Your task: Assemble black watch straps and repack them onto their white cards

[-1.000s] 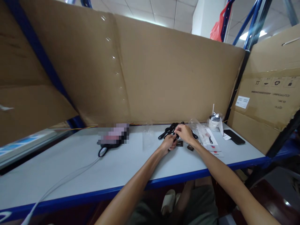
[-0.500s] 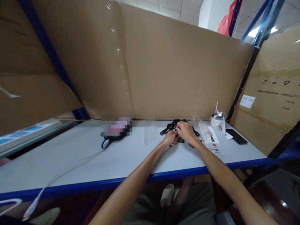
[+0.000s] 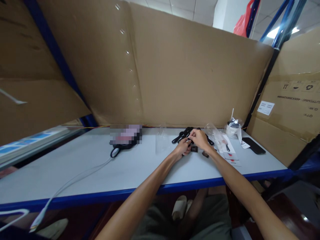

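I can see the left hand (image 3: 183,147) and the right hand (image 3: 199,138) pinching a small black thing (image 3: 189,139) near the back edge of the tabletop (image 3: 140,170), maybe half-done, with more black tools (image 3: 178,138) lying loose behind.

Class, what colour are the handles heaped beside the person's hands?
Black: the handles show best in the head view, on the pale table.
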Demonstrator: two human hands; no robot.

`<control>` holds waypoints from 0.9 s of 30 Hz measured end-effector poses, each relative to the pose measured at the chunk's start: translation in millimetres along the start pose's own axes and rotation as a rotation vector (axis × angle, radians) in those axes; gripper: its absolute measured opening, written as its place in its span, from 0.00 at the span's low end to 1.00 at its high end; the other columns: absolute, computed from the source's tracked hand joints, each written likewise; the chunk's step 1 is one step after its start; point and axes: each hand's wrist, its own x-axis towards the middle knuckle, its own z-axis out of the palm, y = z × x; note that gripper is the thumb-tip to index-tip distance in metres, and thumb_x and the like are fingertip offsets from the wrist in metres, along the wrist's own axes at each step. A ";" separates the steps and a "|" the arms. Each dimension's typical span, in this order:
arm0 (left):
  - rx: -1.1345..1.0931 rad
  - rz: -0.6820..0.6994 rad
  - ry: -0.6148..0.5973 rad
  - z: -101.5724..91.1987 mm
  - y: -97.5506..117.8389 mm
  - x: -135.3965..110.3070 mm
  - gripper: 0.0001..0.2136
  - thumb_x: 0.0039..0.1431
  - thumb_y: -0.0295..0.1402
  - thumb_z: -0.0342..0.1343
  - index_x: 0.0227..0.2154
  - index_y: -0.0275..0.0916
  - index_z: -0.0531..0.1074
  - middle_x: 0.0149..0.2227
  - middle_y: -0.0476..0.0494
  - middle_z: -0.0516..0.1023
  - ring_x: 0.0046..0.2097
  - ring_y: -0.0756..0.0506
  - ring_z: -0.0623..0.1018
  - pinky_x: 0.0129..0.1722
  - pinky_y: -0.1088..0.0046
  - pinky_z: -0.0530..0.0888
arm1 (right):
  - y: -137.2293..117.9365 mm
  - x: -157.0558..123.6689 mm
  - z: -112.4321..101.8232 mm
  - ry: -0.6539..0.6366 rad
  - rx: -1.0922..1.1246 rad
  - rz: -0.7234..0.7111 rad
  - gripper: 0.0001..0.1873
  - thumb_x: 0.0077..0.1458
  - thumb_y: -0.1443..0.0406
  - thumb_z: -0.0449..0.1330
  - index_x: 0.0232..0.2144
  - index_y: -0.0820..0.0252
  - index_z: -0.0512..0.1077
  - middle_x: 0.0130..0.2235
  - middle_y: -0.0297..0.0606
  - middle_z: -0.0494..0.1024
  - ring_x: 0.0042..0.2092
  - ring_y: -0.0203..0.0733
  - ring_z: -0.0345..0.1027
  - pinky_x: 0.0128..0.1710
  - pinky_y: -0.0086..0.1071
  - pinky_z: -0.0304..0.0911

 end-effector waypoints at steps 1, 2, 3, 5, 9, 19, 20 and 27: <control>0.018 -0.004 0.010 0.1 0.8 -0.6 0.08 0.69 0.33 0.55 0.37 0.42 0.60 0.18 0.61 0.59 0.14 0.57 0.54 0.18 0.81 0.42 | 2.2 1.4 1.3 0.002 0.035 0.007 0.02 0.59 0.67 0.67 0.32 0.57 0.80 0.33 0.34 0.85 0.36 0.38 0.77 0.35 0.28 0.61; 0.044 -0.014 0.022 0.3 1.9 -1.3 0.07 0.69 0.33 0.54 0.37 0.43 0.60 0.18 0.61 0.59 0.14 0.57 0.54 0.18 0.81 0.42 | 4.0 2.6 2.1 0.003 0.060 0.015 0.03 0.58 0.67 0.67 0.31 0.57 0.80 0.32 0.33 0.84 0.35 0.38 0.76 0.35 0.27 0.61; 0.062 -0.026 0.025 0.6 3.2 -1.9 0.06 0.69 0.32 0.53 0.37 0.43 0.59 0.18 0.61 0.58 0.14 0.57 0.54 0.18 0.81 0.42 | 5.4 3.6 2.3 0.000 0.072 0.021 0.03 0.58 0.67 0.68 0.30 0.57 0.80 0.32 0.33 0.84 0.35 0.38 0.76 0.34 0.27 0.61; 0.047 -0.049 -0.004 0.6 5.8 -2.8 0.06 0.69 0.32 0.52 0.37 0.43 0.59 0.19 0.61 0.58 0.14 0.57 0.53 0.18 0.81 0.42 | 6.7 4.6 1.4 -0.006 0.058 0.019 0.04 0.58 0.66 0.68 0.30 0.57 0.80 0.32 0.33 0.84 0.34 0.38 0.75 0.34 0.27 0.59; -0.009 -0.072 -0.021 -1.3 9.0 -2.6 0.07 0.69 0.31 0.50 0.35 0.43 0.56 0.19 0.61 0.56 0.14 0.57 0.52 0.18 0.81 0.41 | 4.8 2.2 -2.6 0.005 -0.080 -0.022 0.05 0.62 0.63 0.65 0.33 0.56 0.80 0.34 0.35 0.84 0.36 0.40 0.75 0.34 0.29 0.58; -0.036 -0.094 -0.016 -2.6 9.7 -1.7 0.07 0.68 0.28 0.48 0.34 0.43 0.56 0.19 0.60 0.56 0.14 0.57 0.52 0.17 0.82 0.41 | 4.4 -2.4 -10.1 -0.018 -0.250 -0.163 0.09 0.66 0.65 0.58 0.38 0.57 0.80 0.42 0.41 0.84 0.42 0.43 0.76 0.39 0.30 0.60; -0.044 -0.098 -0.005 -2.7 10.0 -1.4 0.07 0.68 0.28 0.47 0.34 0.44 0.55 0.19 0.60 0.55 0.14 0.57 0.52 0.17 0.82 0.41 | 6.1 -1.9 -11.7 -0.026 -0.225 -0.181 0.09 0.65 0.67 0.59 0.39 0.56 0.80 0.42 0.40 0.84 0.42 0.42 0.75 0.40 0.30 0.61; -0.056 -0.099 -0.015 -4.1 9.9 -0.1 0.06 0.68 0.30 0.49 0.35 0.43 0.57 0.20 0.60 0.56 0.14 0.57 0.52 0.17 0.82 0.41 | 15.3 1.2 -14.6 -0.051 -0.121 -0.257 0.08 0.59 0.63 0.68 0.42 0.56 0.81 0.37 0.35 0.81 0.40 0.40 0.74 0.42 0.30 0.61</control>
